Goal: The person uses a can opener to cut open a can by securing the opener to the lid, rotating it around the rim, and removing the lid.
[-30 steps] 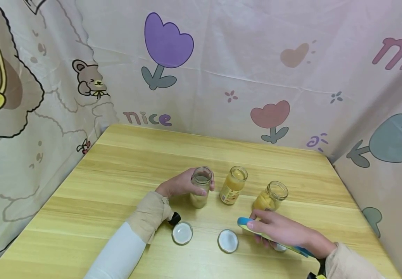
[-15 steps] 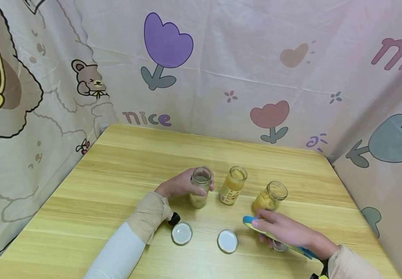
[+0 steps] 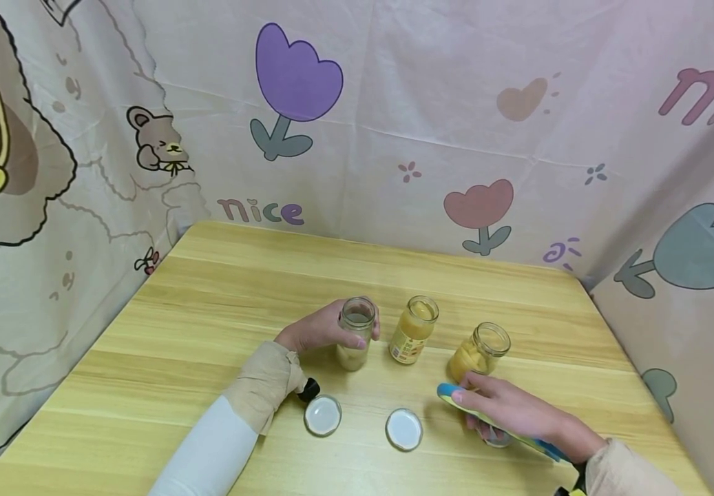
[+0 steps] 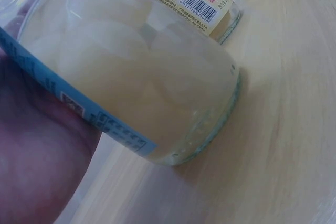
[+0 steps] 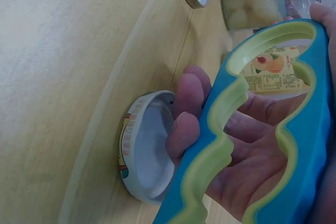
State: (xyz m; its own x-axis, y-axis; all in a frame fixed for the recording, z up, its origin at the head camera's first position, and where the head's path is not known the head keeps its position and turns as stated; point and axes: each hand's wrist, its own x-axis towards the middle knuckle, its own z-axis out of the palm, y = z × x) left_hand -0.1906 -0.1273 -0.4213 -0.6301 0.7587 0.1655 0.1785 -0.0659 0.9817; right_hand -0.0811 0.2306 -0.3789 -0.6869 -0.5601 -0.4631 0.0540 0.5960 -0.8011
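My left hand [image 3: 319, 329] grips an uncapped glass jar [image 3: 353, 355] on the table, thumb across its front. Pale round fruit fills the jar in the left wrist view, and a blue label [image 4: 79, 103] runs along its side. In my right hand [image 3: 514, 412] is a blue and green jar opener [image 5: 310, 114] with scalloped inner edges, its fingers curled round the frame. Below that hand lies a lid [image 5: 149, 150], white inside facing up, partly hidden by the fingers in the head view. Just behind the right hand stands an open jar of yellow fruit [image 3: 471, 358].
Between the other two jars stands another open jar [image 3: 412, 334] with yellow contents and a printed label. Two more upturned lids, a left one [image 3: 323, 415] and a middle one [image 3: 404, 429], lie on the wooden table [image 3: 239, 275]. A patterned cloth [image 3: 381, 89] hangs behind.
My right hand has shifted a little to the right with the jar opener, away from the middle lid. The left hand and its jar have stayed in place.
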